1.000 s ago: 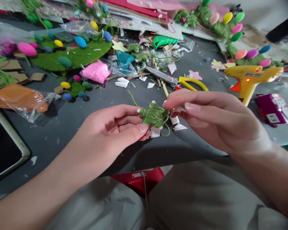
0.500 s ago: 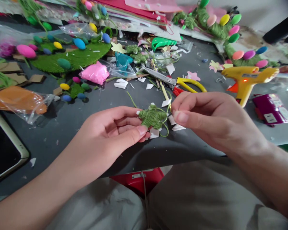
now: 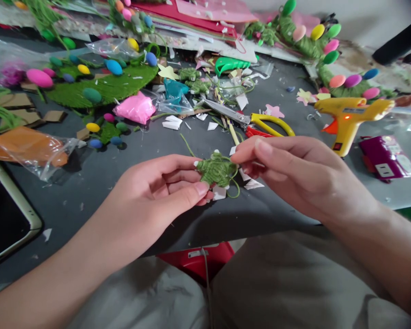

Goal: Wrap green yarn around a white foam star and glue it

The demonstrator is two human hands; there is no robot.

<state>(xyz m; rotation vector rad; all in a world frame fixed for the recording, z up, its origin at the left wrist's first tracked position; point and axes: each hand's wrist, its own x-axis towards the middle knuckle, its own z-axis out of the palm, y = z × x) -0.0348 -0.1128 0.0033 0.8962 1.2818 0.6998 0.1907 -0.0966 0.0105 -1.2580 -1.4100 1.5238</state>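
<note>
A small star shape wound in green yarn (image 3: 216,170), with white tips, is held above the dark table between the thumb and fingers of my left hand (image 3: 167,187). My right hand (image 3: 284,169) is just to the right of the star, its fingers closed at a strand of the green yarn. A loop of that yarn (image 3: 239,188) hangs under the star's right side, and a loose end (image 3: 187,144) sticks up at its upper left. White paper scraps (image 3: 219,193) lie beneath the star.
Scissors with yellow handles (image 3: 272,124) lie beyond my hands. A yellow glue gun (image 3: 351,119) with a lit red light and a purple pack (image 3: 387,157) are at the right. A tablet (image 3: 8,210) and an orange clay bag (image 3: 29,148) lie left.
My right hand has moved slightly left, closer to the star, and its thumb has turned upward. My left hand still holds the star in nearly the same place.
</note>
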